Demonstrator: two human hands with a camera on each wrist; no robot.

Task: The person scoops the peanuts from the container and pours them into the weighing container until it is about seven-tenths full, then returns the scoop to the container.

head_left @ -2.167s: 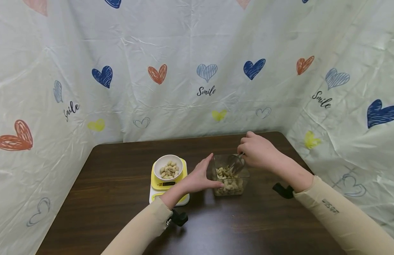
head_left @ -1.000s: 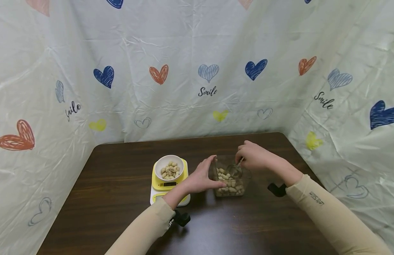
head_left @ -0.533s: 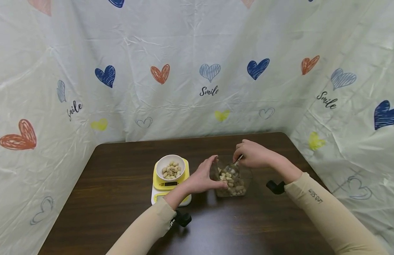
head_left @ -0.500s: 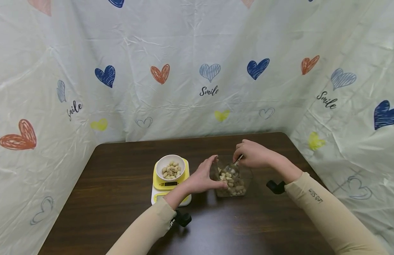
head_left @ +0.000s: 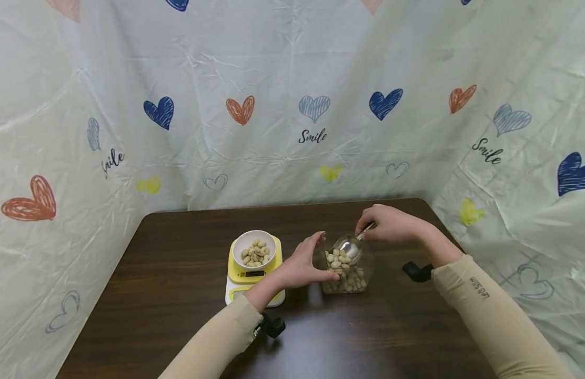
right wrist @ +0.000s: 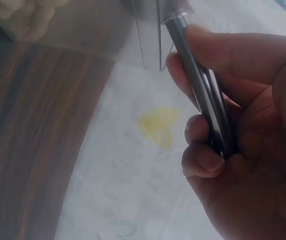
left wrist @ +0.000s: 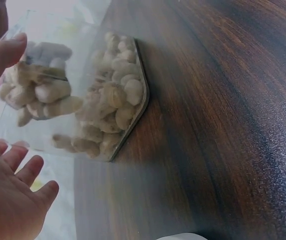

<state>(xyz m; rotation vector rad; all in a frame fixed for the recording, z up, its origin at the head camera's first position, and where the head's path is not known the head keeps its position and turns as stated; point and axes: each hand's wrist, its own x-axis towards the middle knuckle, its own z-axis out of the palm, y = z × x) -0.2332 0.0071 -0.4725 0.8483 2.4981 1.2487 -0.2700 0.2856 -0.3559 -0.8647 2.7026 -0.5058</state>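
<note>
A clear square container (head_left: 371,259) of peanuts in their shells (left wrist: 110,95) stands on the table. My left hand (head_left: 299,267) grips its left side, thumb at the front wall and fingers at the back corner. Inside it, a metal scoop (head_left: 351,246) tilts with its bowl low on the left, peanuts at its mouth. My right hand (head_left: 392,223) holds the scoop's handle (right wrist: 203,85), fingers curled round it. Through the wall, the left wrist view shows a raised clump of peanuts (left wrist: 42,90) above the rest. The container hides part of the scoop.
Left of the container is a yellow and white kitchen scale (head_left: 236,273). A white bowl (head_left: 242,242) with peanuts (head_left: 256,256) sits on it. The dark wooden table (head_left: 179,273) ends at a white curtain (head_left: 273,173) printed with hearts.
My right hand has moved right and drawn the scoop back up from the peanuts, so more of its metal bowl shows. My left hand has stayed on the container.
</note>
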